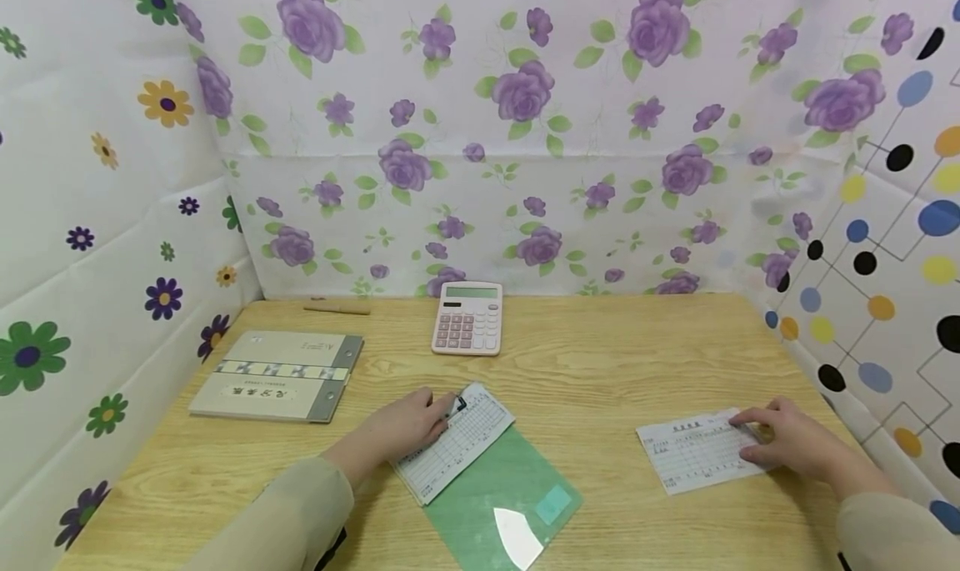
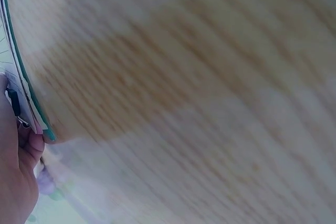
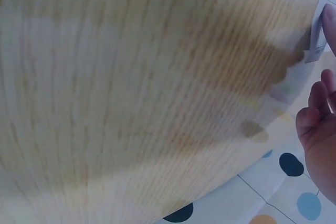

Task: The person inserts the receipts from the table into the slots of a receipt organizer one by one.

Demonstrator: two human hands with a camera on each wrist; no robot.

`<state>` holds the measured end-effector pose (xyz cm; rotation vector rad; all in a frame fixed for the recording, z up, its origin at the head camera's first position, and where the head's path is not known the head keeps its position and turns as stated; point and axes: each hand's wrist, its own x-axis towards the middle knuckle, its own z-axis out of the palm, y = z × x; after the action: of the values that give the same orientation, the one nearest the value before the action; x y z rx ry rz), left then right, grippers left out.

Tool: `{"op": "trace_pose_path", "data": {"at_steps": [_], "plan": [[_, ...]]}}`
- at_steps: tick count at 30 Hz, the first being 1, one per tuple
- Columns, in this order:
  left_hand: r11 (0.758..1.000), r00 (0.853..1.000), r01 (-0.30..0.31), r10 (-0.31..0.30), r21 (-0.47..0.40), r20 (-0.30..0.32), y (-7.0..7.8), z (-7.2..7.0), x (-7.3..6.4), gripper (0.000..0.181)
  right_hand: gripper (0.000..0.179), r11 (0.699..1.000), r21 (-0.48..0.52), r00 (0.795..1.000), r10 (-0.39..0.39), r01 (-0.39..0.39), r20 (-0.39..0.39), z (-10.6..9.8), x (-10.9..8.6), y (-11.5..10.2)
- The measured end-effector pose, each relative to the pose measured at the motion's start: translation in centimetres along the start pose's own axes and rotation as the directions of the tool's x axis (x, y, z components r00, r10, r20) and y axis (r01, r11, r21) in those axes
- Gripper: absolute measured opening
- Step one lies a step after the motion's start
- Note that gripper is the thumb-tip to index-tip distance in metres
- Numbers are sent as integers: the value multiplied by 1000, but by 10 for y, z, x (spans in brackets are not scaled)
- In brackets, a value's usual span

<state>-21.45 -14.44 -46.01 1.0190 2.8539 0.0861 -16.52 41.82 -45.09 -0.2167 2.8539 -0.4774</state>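
Observation:
In the head view, a stack of printed paper slips [image 1: 459, 443] with a black binder clip [image 1: 460, 404] at its top end lies over a green translucent folder [image 1: 502, 488]. My left hand [image 1: 408, 425] grips this stack beside the clip; the left wrist view has the fingers [image 2: 34, 148] curled at the edge of the slips and folder. Off to the right, my right hand [image 1: 798, 446] pinches the right edge of a single printed slip [image 1: 693, 454]. Only a corner of that slip [image 3: 319, 35] appears in the right wrist view.
A pink and white calculator [image 1: 468, 319] stands at the back of the wooden table [image 1: 585, 346]. To the left lies a beige cardboard-covered book [image 1: 277, 377], with a thin brown pen-like stick [image 1: 337, 307] behind it. Patterned cloth [image 1: 480, 137] encloses the back and both sides.

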Motion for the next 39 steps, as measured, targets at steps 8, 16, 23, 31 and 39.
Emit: {"op": "trace_pose_path", "data": {"at_steps": [8,16,23,31,39], "plan": [[1000,1000,-3,3,8,-11,-1,1,1,50,57,999,10,1000,-31,31,-5,2,1,5],[1000,1000,-1,1,15,-16,0,2,1,50,58,998,69,1000,-4,2,23,8,0,4],[1000,1000,3,-3,-1,8,2,1,1,50,52,986,164,999,36,-38,11,11,-5,-2],[1000,1000,17,-17,1,10,2,0,1,50,49,986,164,999,39,-36,-17,15,0,-5],[1000,1000,21,-21,3,2,1,0,0,51,56,993,122,1000,-4,5,-8,17,3,-9]]}}
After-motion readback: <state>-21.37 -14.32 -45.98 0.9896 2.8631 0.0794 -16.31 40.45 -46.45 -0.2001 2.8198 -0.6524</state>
